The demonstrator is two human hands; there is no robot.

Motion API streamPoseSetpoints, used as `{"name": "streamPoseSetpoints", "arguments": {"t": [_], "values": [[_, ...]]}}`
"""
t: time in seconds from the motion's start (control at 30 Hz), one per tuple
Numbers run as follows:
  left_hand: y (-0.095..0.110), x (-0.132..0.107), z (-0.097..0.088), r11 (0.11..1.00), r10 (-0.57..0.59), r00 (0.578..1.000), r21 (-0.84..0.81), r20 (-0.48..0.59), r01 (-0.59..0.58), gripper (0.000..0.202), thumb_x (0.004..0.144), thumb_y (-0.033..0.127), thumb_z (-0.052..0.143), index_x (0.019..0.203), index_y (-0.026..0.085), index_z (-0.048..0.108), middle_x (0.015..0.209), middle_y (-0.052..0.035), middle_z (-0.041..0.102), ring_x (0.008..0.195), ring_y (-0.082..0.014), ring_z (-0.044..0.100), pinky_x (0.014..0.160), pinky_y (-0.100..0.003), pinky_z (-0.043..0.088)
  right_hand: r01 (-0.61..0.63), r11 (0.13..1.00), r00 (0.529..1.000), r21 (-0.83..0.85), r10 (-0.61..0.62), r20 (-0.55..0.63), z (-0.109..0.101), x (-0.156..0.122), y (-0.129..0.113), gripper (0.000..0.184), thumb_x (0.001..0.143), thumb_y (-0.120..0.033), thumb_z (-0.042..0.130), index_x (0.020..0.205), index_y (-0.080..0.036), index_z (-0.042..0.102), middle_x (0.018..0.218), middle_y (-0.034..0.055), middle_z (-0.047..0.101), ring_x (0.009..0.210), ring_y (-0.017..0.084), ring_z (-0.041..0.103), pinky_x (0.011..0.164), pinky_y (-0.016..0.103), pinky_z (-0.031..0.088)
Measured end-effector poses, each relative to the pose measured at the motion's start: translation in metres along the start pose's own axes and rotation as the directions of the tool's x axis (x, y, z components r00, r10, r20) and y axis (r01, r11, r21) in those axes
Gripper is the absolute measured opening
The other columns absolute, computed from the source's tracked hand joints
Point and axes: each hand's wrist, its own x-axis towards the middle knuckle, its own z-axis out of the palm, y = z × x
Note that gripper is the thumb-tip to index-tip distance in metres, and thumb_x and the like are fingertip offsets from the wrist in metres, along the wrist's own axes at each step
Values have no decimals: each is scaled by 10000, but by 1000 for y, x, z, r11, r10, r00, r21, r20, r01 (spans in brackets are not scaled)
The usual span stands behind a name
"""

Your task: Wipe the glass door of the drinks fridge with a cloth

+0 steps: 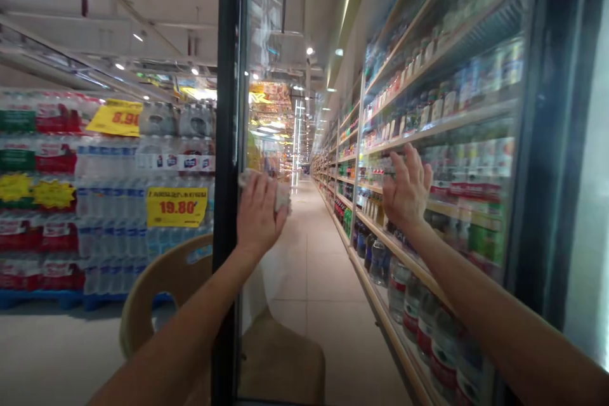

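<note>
A glass door [304, 266] with a dark frame [227, 139] stands upright before me. My left hand [259, 212] presses a crumpled white cloth [281, 198] to the pane, close beside the frame's left upright. The cloth shows past the fingers on both sides. Farther right, my right hand [408, 193] is raised with its fingers apart and nothing in it. Whether it touches the pane I cannot tell.
A tan chair [136, 311] stands low on the left, its seat visible through the glass. Beyond are stacked bottle packs [109, 203] with yellow price signs [177, 207]. Shelves of drinks [428, 124] line the right, partly blurred, beside a tiled aisle [304, 235].
</note>
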Motion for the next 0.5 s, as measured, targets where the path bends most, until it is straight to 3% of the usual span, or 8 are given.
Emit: {"name": "streamPoseSetpoints", "arguments": {"t": [0.07, 0.13, 0.23, 0.27, 0.3, 0.33, 0.47, 0.5], "values": [[4, -14, 0, 998, -61, 998, 5, 15, 61, 696, 844, 279, 471, 1450, 132, 161, 1491, -173, 255, 1406, -305, 98, 1090, -557, 266, 5, 1000, 1000, 2, -5, 15, 1, -3, -2, 467, 876, -319, 360, 1327, -222, 433, 1435, 118, 396, 1343, 251, 336, 1075, 474, 235], [31, -45, 0, 972, 228, 956, -106, 187, -211, 664, 831, 291, 463, 1438, 157, 230, 1484, -124, 292, 1404, -283, 133, 1100, -519, 285, 29, 1000, 999, 5, -29, 29, 0, -7, -3, 467, 876, -317, 362, 1330, -231, 429, 1431, 110, 403, 1340, 244, 341, 1077, 465, 234], [71, -91, 2, 633, 773, 594, -316, 221, -706, 490, 831, 321, 434, 1318, 284, 464, 1469, 25, 331, 1388, -157, 222, 1124, -326, 300, 53, 999, 998, 7, -53, 41, -2, -9, -2, 464, 876, -324, 365, 1326, -233, 435, 1434, 104, 400, 1341, 238, 340, 1076, 454, 242], [76, -96, 2, 549, 836, 509, -352, 206, -759, 449, 838, 335, 424, 1277, 300, 509, 1462, 48, 339, 1382, -134, 237, 1119, -292, 304, 56, 998, 997, 8, -56, 44, -2, -10, -1, 463, 875, -324, 365, 1323, -231, 438, 1435, 104, 398, 1341, 237, 340, 1075, 452, 245], [76, -94, 2, 524, 851, 487, -373, 197, -766, 425, 846, 347, 417, 1253, 301, 531, 1455, 52, 351, 1378, -126, 247, 1119, -283, 300, 54, 998, 998, 11, -54, 44, -2, -10, -1, 460, 875, -321, 363, 1319, -230, 443, 1435, 104, 398, 1341, 236, 340, 1075, 451, 246], [73, -87, 1, 553, 831, 518, -383, 200, -740, 422, 855, 360, 414, 1254, 287, 530, 1449, 39, 367, 1376, -132, 255, 1125, -297, 288, 50, 999, 998, 14, -50, 43, -3, -10, -1, 456, 876, -316, 361, 1314, -228, 448, 1436, 104, 397, 1341, 235, 339, 1076, 451, 245], [61, -39, 0, 898, 433, 838, -239, 332, -369, 452, 886, 305, 419, 1326, 204, 451, 1419, -66, 422, 1369, -189, 283, 1140, -395, 227, 41, 999, 999, 31, -42, 31, -3, -8, -2, 437, 873, -294, 369, 1291, -217, 469, 1444, 105, 385, 1340, 233, 338, 1084, 456, 231], [63, -36, 0, 924, 376, 855, -210, 358, -318, 447, 889, 278, 410, 1327, 195, 448, 1417, -76, 426, 1370, -189, 282, 1140, -398, 223, 42, 999, 999, 31, -42, 26, -3, -8, -2, 431, 872, -292, 372, 1282, -213, 478, 1441, 107, 390, 1338, 232, 340, 1085, 454, 230]]}}
